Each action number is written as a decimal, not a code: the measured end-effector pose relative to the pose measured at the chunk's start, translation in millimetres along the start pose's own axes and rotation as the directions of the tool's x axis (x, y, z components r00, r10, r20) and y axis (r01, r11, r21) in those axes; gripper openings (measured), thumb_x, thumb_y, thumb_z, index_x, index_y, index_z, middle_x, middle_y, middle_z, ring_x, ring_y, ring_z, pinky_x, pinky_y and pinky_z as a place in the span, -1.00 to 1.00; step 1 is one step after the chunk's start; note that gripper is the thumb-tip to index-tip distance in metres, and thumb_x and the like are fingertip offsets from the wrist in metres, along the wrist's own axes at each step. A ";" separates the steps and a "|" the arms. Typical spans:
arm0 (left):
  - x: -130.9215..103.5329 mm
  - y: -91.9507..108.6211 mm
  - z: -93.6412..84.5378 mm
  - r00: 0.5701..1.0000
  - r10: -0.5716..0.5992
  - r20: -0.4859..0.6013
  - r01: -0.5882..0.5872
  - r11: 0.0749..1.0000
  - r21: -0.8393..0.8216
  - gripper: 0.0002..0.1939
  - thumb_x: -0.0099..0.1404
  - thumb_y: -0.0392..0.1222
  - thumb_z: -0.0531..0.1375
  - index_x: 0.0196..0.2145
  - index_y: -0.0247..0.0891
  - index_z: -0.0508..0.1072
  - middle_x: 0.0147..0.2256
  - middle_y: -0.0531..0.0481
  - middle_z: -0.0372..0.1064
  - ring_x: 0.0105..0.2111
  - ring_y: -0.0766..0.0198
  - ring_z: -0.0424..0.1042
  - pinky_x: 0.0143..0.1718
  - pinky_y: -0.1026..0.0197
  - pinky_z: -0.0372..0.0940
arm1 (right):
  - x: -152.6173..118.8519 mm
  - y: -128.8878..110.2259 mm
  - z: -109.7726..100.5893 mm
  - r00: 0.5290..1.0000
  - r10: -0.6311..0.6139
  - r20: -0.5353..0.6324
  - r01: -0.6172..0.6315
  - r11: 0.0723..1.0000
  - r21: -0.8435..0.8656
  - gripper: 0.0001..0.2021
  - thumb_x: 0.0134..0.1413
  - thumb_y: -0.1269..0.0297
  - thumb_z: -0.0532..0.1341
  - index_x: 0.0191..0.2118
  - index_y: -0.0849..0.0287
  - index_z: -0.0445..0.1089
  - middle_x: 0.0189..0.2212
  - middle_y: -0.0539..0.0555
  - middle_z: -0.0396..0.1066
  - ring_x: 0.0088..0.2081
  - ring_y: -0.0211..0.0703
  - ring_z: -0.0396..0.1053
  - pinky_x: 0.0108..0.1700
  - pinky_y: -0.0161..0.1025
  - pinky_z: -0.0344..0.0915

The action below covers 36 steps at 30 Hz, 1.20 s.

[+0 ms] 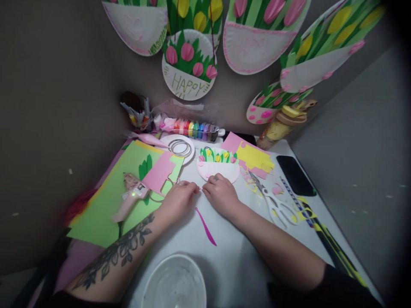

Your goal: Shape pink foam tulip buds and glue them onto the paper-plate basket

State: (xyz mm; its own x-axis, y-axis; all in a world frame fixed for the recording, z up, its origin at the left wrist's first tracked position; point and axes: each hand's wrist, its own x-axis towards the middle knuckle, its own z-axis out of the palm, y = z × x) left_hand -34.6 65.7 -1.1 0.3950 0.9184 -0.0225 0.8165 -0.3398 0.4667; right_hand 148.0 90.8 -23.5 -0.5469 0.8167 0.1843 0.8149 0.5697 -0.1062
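Note:
My left hand (180, 199) and my right hand (221, 196) meet over the middle of the white table (237, 261). The fingers of both are pinched together, with a tiny pink piece (201, 188) showing between the fingertips. It is too small to tell its kind. Just beyond my right hand lies a small paper-plate basket (215, 167) with paper tulips and green leaves; my fingers overlap its lower edge in view. A pink plastic modelling knife (206, 227) rests on the table on the near side of my hands.
On the left, a glue gun (131, 199) with a lit green light lies on green paper (99, 216). White scissors (272, 196), yellow paper (255, 157) and a phone (296, 174) are on the right. A white bowl (175, 284) stands in front; clay pots (195, 128) line the back.

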 end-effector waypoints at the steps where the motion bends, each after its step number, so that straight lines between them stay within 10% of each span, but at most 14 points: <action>1: 0.0 0.1 0.1 1.000 0.000 -0.004 0.000 1.000 -0.002 -0.73 0.33 -0.36 -0.03 -0.20 -0.27 0.46 -0.28 -0.13 0.46 -0.22 0.13 0.43 -0.17 0.12 0.27 | 0.4 -0.3 0.2 1.000 0.002 0.004 -0.002 1.000 -0.002 -0.78 0.23 0.30 0.17 -0.40 0.13 0.52 -0.34 0.08 0.46 -0.21 -0.06 0.23 -0.23 -0.17 0.10; 12: -0.6 -0.3 -1.4 1.000 -0.013 -0.018 0.013 1.000 -0.002 -0.71 0.29 -0.41 -0.02 -0.18 -0.26 0.46 -0.26 -0.12 0.48 -0.20 0.12 0.44 -0.15 0.12 0.28 | 1.3 -1.4 -3.5 1.000 0.005 0.003 -0.005 0.999 0.036 -0.79 0.22 0.31 0.17 -0.38 0.14 0.53 -0.35 0.10 0.45 -0.22 -0.06 0.23 -0.23 -0.18 0.12; 26: -3.1 -6.0 -15.6 1.000 -0.011 0.024 0.005 0.977 0.213 -0.79 0.32 -0.25 0.06 -0.31 -0.27 0.49 -0.30 -0.15 0.41 -0.24 0.09 0.38 -0.20 0.09 0.23 | -4.2 -0.9 -6.4 0.944 0.001 -0.329 0.085 0.966 0.246 -0.80 0.20 0.41 0.13 -0.33 0.16 0.52 -0.43 0.10 0.38 -0.28 -0.10 0.25 -0.21 -0.19 0.24; 36: -4.1 5.6 -36.0 0.992 -0.122 -0.003 0.104 0.854 -0.510 -0.69 0.30 0.04 0.11 -0.29 -0.24 0.49 -0.35 0.03 0.49 -0.38 0.29 0.39 -0.35 0.28 0.24 | -6.3 -9.4 -16.2 0.879 0.010 -0.477 0.253 0.839 0.482 -0.80 0.20 0.39 0.17 -0.09 0.08 0.45 -0.30 0.08 0.41 -0.21 -0.15 0.35 -0.15 -0.17 0.36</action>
State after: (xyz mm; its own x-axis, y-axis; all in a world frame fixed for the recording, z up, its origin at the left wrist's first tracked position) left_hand -46.8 67.4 33.4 0.2908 0.9537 -0.0768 0.5236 -0.0914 0.8470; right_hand 146.8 78.8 -7.8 -0.3812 0.6790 0.6274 0.4534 0.7288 -0.5131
